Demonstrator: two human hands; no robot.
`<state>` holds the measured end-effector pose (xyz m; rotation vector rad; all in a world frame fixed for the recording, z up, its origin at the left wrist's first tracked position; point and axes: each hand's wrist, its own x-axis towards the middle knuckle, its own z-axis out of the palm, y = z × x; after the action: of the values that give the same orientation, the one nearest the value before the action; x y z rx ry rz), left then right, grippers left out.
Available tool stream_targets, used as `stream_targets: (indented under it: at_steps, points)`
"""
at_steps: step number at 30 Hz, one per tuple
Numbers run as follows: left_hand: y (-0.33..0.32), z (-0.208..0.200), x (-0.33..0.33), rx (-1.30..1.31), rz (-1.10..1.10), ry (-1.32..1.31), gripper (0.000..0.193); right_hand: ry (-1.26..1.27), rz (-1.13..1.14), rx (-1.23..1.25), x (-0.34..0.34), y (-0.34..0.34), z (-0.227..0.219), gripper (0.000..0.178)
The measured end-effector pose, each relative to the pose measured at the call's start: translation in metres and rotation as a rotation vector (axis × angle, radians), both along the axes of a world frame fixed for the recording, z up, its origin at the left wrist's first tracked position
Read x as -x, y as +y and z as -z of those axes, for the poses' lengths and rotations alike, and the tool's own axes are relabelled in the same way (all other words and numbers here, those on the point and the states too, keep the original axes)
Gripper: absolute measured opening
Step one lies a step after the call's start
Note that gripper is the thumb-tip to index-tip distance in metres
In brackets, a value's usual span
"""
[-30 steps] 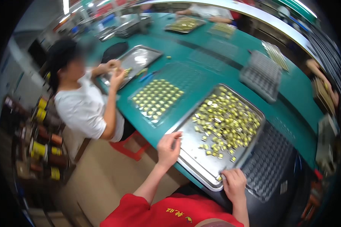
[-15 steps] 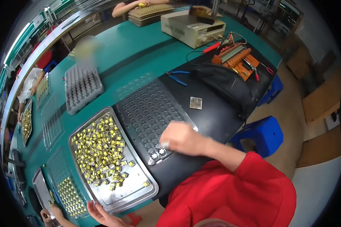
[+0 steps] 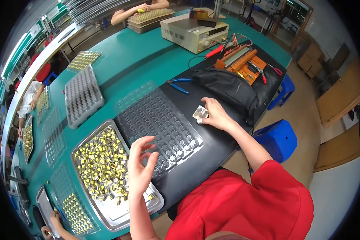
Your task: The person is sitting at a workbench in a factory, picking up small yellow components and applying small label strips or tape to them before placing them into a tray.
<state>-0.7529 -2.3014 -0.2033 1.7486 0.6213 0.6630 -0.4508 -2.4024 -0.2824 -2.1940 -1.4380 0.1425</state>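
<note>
My right hand (image 3: 217,115) has its thumb and fingers around a small square silvery metal block (image 3: 200,113) over the black mat; something white covers the thumb tip. My left hand (image 3: 141,165) is raised with fingers spread and curved, holding nothing. It is between a metal tray (image 3: 157,202) heaped with small yellow-and-silver components (image 3: 102,162) and a clear plastic blister tray (image 3: 158,120) with rows of pockets. The left hand and wrist hide part of the metal tray's right side and the blister tray's near left corner.
Blue-handled pliers (image 3: 180,85), a black bag (image 3: 230,89) and an orange fixture (image 3: 244,62) lie on the mat. A beige bench instrument (image 3: 194,32) stands behind. Farther left is a pocketed grey tray (image 3: 84,96). Other people's hands work at the left and far edges. Blue stools (image 3: 274,140) stand right.
My right hand has moved from the blister tray's near end up to the metal block and taken hold of it. My left hand has risen from the metal tray's lower edge. The view has shifted slightly.
</note>
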Motion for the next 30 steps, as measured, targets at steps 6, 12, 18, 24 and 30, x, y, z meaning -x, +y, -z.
stream_targets:
  at_steps: [6, 12, 18, 24, 30]
  points:
    - [0.000, 0.031, 0.012, 0.317, -0.182, -0.252, 0.028, 0.019, -0.138, -0.129, 0.023, -0.007, 0.010, 0.018]
    - [0.030, 0.035, 0.058, 0.732, -0.304, -0.859, 0.039, 0.829, -0.119, -0.348, 0.027, 0.013, -0.018, 0.011]
    - [0.032, 0.028, 0.087, 0.882, -0.238, -1.237, 0.029, 0.890, -0.157, -0.336, 0.027, -0.013, -0.012, 0.020]
    - [0.042, 0.007, 0.120, 0.786, -0.147, -1.450, 0.026, 0.962, -0.097, -0.436, 0.015, -0.033, -0.011, 0.024]
    - [0.047, 0.020, 0.076, 0.832, -0.077, -1.286, 0.027, 0.958, -0.059, -0.461, 0.028, -0.029, -0.021, 0.024]
